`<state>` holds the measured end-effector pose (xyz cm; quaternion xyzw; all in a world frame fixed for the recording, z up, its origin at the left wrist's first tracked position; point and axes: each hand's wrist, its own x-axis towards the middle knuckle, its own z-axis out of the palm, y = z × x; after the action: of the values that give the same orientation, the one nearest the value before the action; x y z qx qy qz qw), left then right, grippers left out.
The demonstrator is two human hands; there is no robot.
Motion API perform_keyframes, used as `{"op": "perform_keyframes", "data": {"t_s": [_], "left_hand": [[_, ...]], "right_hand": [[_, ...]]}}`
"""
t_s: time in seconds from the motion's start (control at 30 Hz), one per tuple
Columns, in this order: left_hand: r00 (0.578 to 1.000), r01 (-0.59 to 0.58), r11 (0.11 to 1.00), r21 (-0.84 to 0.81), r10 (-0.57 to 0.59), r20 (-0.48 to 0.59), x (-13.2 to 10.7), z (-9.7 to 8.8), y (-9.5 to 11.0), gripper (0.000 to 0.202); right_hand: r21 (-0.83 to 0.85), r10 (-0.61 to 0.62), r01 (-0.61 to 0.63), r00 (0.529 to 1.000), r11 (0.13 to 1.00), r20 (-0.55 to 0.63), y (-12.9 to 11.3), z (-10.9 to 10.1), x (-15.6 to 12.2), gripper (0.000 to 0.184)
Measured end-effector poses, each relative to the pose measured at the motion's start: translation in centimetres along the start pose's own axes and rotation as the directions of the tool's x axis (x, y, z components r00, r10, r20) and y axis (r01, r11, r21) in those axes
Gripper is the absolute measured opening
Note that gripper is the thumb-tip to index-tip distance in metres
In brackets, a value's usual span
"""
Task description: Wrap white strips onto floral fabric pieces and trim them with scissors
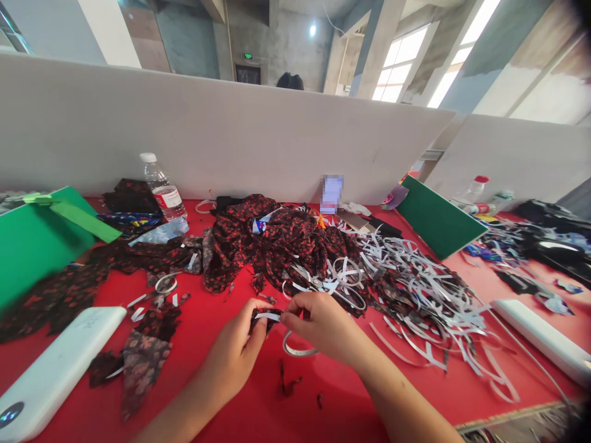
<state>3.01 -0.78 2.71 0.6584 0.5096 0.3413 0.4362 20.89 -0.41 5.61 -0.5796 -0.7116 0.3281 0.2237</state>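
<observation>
Between the thumb and fingers of my left hand (233, 352) is a small dark floral fabric scrap (257, 325). A short white strip (268, 316) lies along this scrap. My right hand (327, 326) pinches the strip's right end with thumb and forefinger. Under my right hand a white strip curls in a loop (299, 353); I cannot tell if it joins the held one. Just beyond both hands lies a heap of dark red-flowered fabric (277, 240). To its right spreads a tangled pile of white strips (415, 283).
Green boards (438, 218) stand at both sides of the red table (203, 406). A water bottle (165, 191) and a phone with a blurred screen (331, 194) stand near the grey partition (258, 141). White oblong devices (60, 369) lie left and right, and fabric scraps (145, 363) lie nearby.
</observation>
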Motion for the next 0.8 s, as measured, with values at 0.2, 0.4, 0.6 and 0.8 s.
{"op": "perform_keyframes", "data": {"t_s": [0.2,0.4,0.6,0.8], "left_hand": [[0.998,-0.063,0.995,0.081,0.062,0.008,-0.12,-0.24,0.26,0.017],[0.99,-0.138,0.973,0.187,0.133,0.036,0.14,-0.47,0.05,0.019],[0.982,-0.181,0.949,0.259,0.161,0.097,0.01,-0.45,-0.24,0.02],[0.982,-0.136,0.977,0.162,0.111,0.153,-0.12,-0.86,0.47,0.016]], "right_hand": [[0.056,0.004,-0.006,0.999,0.998,0.033,-0.03,-0.27,-0.03,0.022],[0.091,0.018,-0.024,0.998,0.996,0.061,0.34,-0.51,0.23,0.022],[0.165,0.032,-0.048,0.995,0.985,0.099,0.76,-0.25,0.62,0.021],[0.223,0.016,-0.043,0.992,0.974,0.121,0.8,0.16,0.92,0.021]]}}
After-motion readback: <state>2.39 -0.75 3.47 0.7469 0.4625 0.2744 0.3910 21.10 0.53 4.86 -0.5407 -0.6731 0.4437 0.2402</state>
